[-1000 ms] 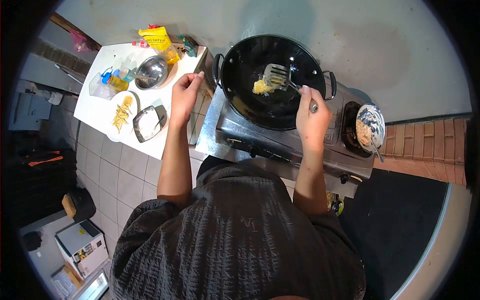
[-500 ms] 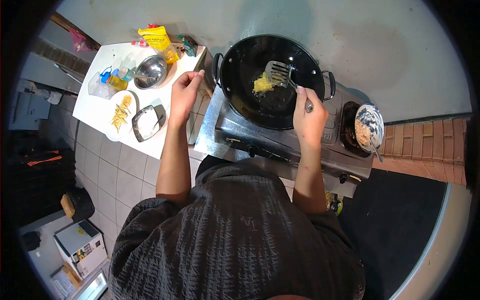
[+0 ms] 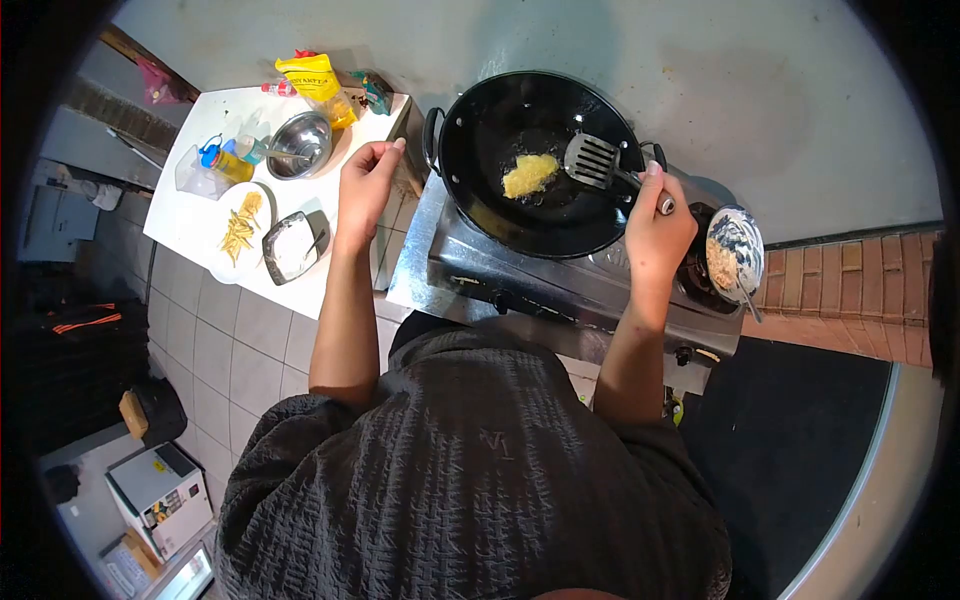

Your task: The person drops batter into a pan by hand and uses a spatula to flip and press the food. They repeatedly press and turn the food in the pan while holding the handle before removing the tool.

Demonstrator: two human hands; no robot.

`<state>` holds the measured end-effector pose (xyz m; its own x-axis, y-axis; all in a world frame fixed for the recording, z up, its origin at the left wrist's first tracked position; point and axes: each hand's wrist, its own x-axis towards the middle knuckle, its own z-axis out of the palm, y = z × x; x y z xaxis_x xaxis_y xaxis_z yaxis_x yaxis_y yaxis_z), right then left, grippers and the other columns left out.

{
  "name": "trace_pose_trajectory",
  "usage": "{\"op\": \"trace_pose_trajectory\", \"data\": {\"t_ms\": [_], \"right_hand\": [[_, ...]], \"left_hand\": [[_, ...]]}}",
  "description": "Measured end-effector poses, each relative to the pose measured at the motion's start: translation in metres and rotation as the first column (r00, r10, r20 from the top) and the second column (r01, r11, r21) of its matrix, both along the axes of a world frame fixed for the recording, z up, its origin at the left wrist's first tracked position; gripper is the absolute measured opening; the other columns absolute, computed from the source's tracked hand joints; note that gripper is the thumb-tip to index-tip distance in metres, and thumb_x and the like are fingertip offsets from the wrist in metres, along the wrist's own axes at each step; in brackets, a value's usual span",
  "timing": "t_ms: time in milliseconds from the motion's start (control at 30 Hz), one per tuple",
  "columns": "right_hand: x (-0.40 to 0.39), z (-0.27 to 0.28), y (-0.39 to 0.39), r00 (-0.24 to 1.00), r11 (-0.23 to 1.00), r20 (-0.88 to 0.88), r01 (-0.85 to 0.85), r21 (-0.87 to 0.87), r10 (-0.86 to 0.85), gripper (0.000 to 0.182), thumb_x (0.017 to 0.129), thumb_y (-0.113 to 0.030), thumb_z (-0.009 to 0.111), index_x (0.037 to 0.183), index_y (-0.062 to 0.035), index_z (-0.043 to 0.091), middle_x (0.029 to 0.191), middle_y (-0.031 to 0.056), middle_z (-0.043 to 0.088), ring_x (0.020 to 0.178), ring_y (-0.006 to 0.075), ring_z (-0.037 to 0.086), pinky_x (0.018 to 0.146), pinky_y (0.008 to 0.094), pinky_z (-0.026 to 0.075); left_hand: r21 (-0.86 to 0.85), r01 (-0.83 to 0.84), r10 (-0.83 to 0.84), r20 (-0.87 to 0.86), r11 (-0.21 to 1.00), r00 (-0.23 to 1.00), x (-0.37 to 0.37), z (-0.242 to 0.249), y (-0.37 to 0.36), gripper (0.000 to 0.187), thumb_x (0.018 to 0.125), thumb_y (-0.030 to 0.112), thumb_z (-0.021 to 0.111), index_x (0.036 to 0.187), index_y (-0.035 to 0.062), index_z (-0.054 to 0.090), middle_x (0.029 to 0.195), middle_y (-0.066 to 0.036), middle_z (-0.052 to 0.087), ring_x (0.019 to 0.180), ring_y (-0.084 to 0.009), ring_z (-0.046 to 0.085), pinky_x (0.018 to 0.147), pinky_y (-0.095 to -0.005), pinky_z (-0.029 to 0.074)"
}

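Observation:
My right hand grips the handle of a slotted metal spatula, whose head is over the right side of a black wok. To the left of the spatula head, and apart from it, a yellow battered piece of food lies in bubbling oil. The wok stands on a metal gas stove. My left hand is raised left of the wok, its fingers curled and the thumb against them, with nothing showing in it.
On the white table at left are a steel bowl, a plate of fried strips, a dark dish of white powder, an oil bottle and a yellow bag. A bowl with a spoon sits on the right burner.
The spatula has moved right, off the yellow piece, which now shows whole and turned over or shifted slightly. My right hand went right with it; my left hand stayed nearly still.

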<state>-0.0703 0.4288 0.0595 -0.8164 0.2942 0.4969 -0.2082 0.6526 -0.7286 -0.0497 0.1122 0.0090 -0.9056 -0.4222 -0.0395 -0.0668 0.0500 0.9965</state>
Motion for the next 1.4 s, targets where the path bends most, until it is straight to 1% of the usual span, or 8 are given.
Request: {"op": "trace_pose_trajectory", "data": {"t_ms": [267,467,833,900,967,1133,1300,1400], "right_hand": [[0.002,-0.02,-0.017,0.981,0.98,0.037,-0.189,-0.06,0.192,0.026,0.092,-0.03,0.062,0.088,-0.004,0.065,0.071,0.0184,0.062,0.066,0.0356,0.062,0.059,0.035,0.047],[0.003,-0.019,-0.023,0.978,0.978,0.024,-0.205,-0.038,0.206,0.027,0.093,-0.03,0.059,0.087,-0.0044,0.065,0.071,0.0196,0.062,0.066,0.0399,0.06,0.059,0.0387,0.047],[0.003,-0.013,-0.018,0.991,0.991,0.079,-0.117,0.067,0.112,0.024,0.093,-0.027,0.059,0.083,-0.0052,0.061,0.068,0.0195,0.059,0.065,0.0404,0.059,0.057,0.0412,0.045],[0.002,-0.017,-0.024,0.983,0.983,-0.032,-0.178,0.047,0.18,0.025,0.093,-0.027,0.059,0.082,-0.0049,0.06,0.068,0.0195,0.059,0.065,0.0408,0.059,0.056,0.0416,0.045],[0.003,-0.016,-0.025,0.979,0.979,0.016,-0.202,0.031,0.201,0.027,0.093,-0.029,0.058,0.081,-0.0045,0.06,0.069,0.0195,0.06,0.066,0.0408,0.059,0.057,0.0422,0.045],[0.004,-0.006,-0.032,0.992,0.985,0.031,-0.127,0.117,0.124,0.03,0.093,-0.032,0.058,0.081,-0.0049,0.061,0.07,0.02,0.06,0.068,0.0414,0.059,0.058,0.0436,0.045],[0.004,-0.009,-0.031,0.973,0.974,0.098,-0.215,0.073,0.208,0.031,0.095,-0.035,0.055,0.089,-0.0059,0.066,0.072,0.0182,0.064,0.07,0.0395,0.063,0.061,0.0386,0.048],[0.003,-0.006,-0.031,0.992,0.993,0.073,-0.11,0.047,0.106,0.031,0.094,-0.032,0.057,0.078,-0.0046,0.06,0.065,0.02,0.058,0.065,0.0426,0.058,0.055,0.0438,0.044]], "left_hand": [[-0.005,-0.016,0.017,0.005,1.0,1.0,0.002,0.005,0.0,0.023,0.09,0.026,0.066,0.089,0.0022,0.064,0.076,0.006,0.055,0.069,-0.0031,0.044,0.062,-0.0194,0.034],[0.002,-0.017,0.017,-0.005,1.0,1.0,0.003,0.003,-0.004,0.022,0.09,0.024,0.066,0.088,0.0025,0.063,0.076,0.006,0.055,0.069,-0.0032,0.044,0.062,-0.0193,0.035],[-0.009,-0.026,0.025,-0.026,1.0,0.999,0.002,0.0,-0.003,0.021,0.091,0.023,0.065,0.089,0.0021,0.063,0.076,0.006,0.054,0.068,-0.0027,0.042,0.061,-0.0191,0.033],[-0.017,-0.021,0.02,-0.017,1.0,1.0,0.001,0.002,0.0,0.021,0.091,0.023,0.065,0.088,0.0021,0.063,0.075,0.006,0.054,0.068,-0.0026,0.042,0.06,-0.019,0.033],[-0.005,-0.026,0.026,0.001,1.0,1.0,0.001,0.005,0.002,0.022,0.091,0.024,0.065,0.088,0.0024,0.064,0.075,0.006,0.054,0.068,-0.0028,0.042,0.06,-0.0191,0.033],[-0.007,-0.002,0.001,-0.025,1.0,1.0,0.001,-0.002,-0.004,0.022,0.09,0.024,0.066,0.088,0.0027,0.064,0.076,0.006,0.055,0.068,-0.0029,0.042,0.06,-0.0192,0.034],[-0.029,-0.005,0.005,-0.001,1.0,1.0,0.001,0.002,-0.002,0.022,0.09,0.024,0.065,0.088,0.0027,0.064,0.076,0.005,0.055,0.069,-0.0033,0.043,0.062,-0.0194,0.035],[-0.009,-0.014,0.014,-0.012,1.0,1.0,0.001,-0.002,-0.008,0.021,0.091,0.024,0.065,0.089,0.0026,0.064,0.077,0.005,0.056,0.07,-0.0036,0.044,0.064,-0.0194,0.036]]}}
